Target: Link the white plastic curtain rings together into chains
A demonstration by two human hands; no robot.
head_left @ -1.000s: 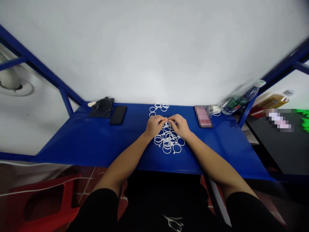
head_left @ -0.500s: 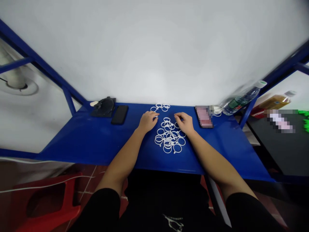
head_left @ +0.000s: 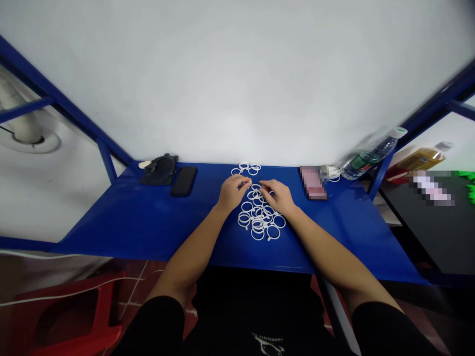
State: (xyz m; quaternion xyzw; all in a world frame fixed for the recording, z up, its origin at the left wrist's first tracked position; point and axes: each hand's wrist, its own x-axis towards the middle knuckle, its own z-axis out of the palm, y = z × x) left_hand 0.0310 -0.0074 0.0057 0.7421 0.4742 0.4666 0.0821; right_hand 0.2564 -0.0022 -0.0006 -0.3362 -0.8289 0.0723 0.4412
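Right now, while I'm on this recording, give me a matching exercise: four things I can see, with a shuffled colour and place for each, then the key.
Things:
1. large ring pile
2. phone
3. water bottle
4. stool

Colours and places:
A. red, at the lower left of the view
B. clear, at the right end of the table
C. white, nearer the person than the fingertips
D. black, on the table, left of the left hand

Pairs: 1-C, 2-D, 3-B, 4-A
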